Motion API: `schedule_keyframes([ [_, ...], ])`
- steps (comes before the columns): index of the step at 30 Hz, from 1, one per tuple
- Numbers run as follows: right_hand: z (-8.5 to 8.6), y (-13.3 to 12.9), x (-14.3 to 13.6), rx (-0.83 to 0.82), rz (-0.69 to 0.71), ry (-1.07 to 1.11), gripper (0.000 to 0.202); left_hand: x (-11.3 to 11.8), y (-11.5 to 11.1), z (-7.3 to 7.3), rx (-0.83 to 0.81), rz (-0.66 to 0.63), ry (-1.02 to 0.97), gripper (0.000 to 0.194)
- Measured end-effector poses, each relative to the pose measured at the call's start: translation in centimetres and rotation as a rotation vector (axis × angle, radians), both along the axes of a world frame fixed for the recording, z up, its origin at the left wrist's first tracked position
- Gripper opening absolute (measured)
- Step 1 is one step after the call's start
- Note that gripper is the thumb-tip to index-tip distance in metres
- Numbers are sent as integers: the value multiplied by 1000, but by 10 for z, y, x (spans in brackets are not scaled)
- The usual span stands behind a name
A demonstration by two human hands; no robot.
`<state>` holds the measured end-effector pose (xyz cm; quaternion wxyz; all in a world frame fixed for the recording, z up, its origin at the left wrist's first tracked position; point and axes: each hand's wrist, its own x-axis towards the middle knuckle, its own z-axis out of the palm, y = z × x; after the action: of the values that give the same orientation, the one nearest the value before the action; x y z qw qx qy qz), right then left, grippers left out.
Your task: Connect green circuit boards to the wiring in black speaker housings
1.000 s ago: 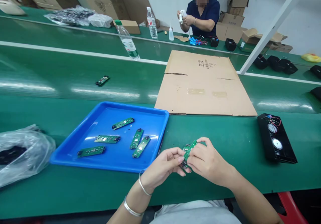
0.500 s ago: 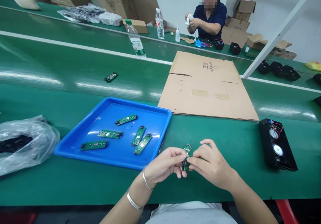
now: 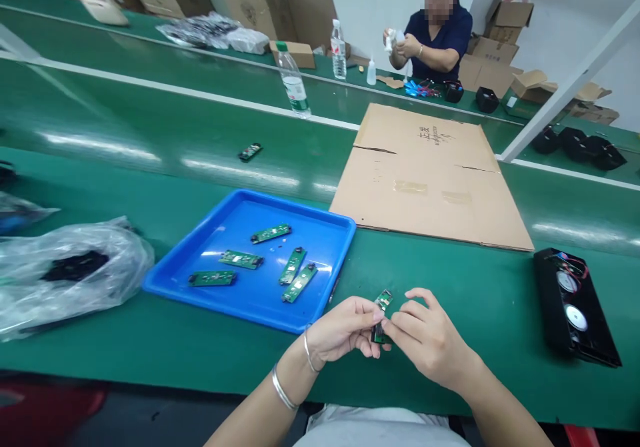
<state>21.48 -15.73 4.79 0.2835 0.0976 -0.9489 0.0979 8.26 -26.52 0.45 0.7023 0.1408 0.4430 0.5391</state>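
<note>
My left hand (image 3: 345,330) pinches a small green circuit board (image 3: 384,299) between thumb and fingers, above the green tabletop. The board is tilted, its upper end sticking out past my thumb, and a dark part shows near its lower end. My right hand (image 3: 433,340) has its thumb and index finger closed at the middle of the same board, its other fingers curled loosely. Whatever lies between those fingertips is hidden. Left of my hands is a blue tray (image 3: 260,307) with several similar boards (image 3: 213,278) lying apart in it.
A black casing (image 3: 575,307) with two round white parts and wires lies at right. Behind is a flat cardboard sheet (image 3: 425,167). At left is a clear plastic bag (image 3: 115,260). A single board (image 3: 251,152) and a bottle (image 3: 295,87) stand farther off, and a person (image 3: 440,33) works opposite.
The view has swung left, so everything sits farther right in the picture. Both hands stay at the board, my right fingers shifting slightly against it.
</note>
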Motion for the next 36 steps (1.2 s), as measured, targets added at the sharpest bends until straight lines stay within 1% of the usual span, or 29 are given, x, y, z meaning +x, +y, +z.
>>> schedule_keyframes([
  [2, -6, 6, 4, -51, -47, 15, 18, -10, -5, 0, -6, 87, 123, 43],
  [4, -21, 16, 12, -118, -131, 61, 15, -27, -13, -1, -22, 245, 297, 43],
  [6, -46, 28, 22, -157, -246, 90, 14, -48, -25, -4, -66, 438, 514, 40],
  [7, -61, 34, 27, -179, -317, 60, 13, -59, -31, -7, -103, 528, 633, 38],
  [9, -92, 43, 36, -230, -400, -37, 19, -79, -45, -15, -204, 675, 871, 30],
  [11, -118, 48, 42, -266, -445, -136, 25, -95, -56, -25, -320, 755, 1080, 20],
  [12, -127, 49, 44, -278, -454, -174, 26, -101, -61, -30, -371, 767, 1167, 16],
  [14, -138, 49, 44, -298, -468, -221, 26, -110, -67, -38, -444, 733, 1303, 10],
  [16, -141, 49, 42, -321, -477, -240, 27, -116, -68, -41, -487, 661, 1403, 7],
  [18, -140, 50, 39, -345, -482, -247, 28, -123, -67, -41, -527, 587, 1479, 12],
  [21, -138, 51, 36, -374, -493, -264, 28, -138, -64, -37, -581, 469, 1559, 29],
  [22, -138, 51, 36, -381, -499, -271, 28, -144, -63, -36, -591, 427, 1576, 31],
  [24, -138, 51, 36, -393, -507, -282, 28, -159, -63, -34, -606, 365, 1603, 28],
  [26, -138, 50, 37, -400, -507, -286, 28, -175, -65, -34, -635, 348, 1630, 21],
  [29, -138, 50, 37, -402, -502, -271, 28, -200, -67, -34, -669, 351, 1662, 24],
  [31, -139, 50, 36, -402, -502, -264, 27, -214, -66, -33, -639, 327, 1667, 25],
  [33, -139, 51, 36, -406, -501, -265, 26, -225, -63, -32, -568, 284, 1654, 24],
  [36, -140, 51, 35, -417, -492, -263, 26, -232, -57, -30, -441, 235, 1609, 19],
])
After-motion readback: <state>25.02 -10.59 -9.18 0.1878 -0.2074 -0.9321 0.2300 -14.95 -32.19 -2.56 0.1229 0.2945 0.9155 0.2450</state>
